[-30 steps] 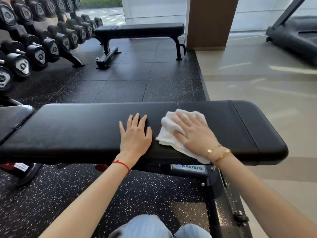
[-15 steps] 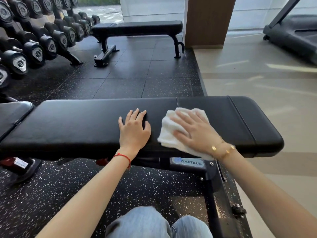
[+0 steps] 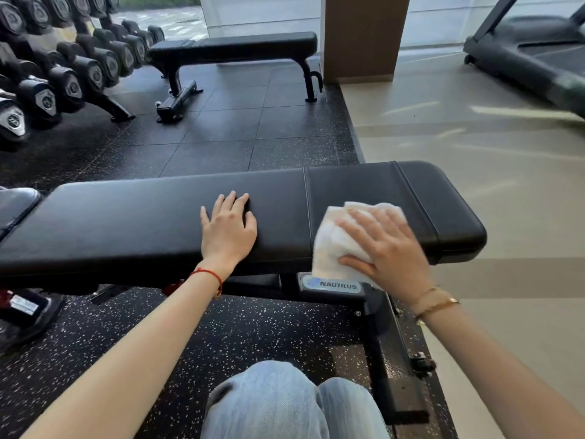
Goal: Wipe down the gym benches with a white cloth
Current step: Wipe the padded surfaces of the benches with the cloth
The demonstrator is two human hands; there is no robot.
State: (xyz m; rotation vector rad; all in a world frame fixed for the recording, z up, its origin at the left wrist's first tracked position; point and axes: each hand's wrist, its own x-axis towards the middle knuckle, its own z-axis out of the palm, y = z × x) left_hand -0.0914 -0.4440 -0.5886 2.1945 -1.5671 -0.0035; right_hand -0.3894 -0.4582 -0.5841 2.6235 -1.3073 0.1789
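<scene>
Head view: bench [image 3: 133,223] with black padded tabletop spans the frame. Left hand [image 3: 228,231] lies flat on the pad, fingers straight, holding nothing. Right hand [image 3: 384,248] presses the cloth [image 3: 332,245] onto the pad's near edge by the right seam, fingers spread, thumb on the cloth's lower fold. Second bench [image 3: 234,47] stands well behind, beside dumbbells [image 3: 63,74].

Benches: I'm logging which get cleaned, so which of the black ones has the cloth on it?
The near bench, bearing the Nautilus label. The right hand presses the white cloth there; the far bench by the dumbbells is untouched.
</scene>
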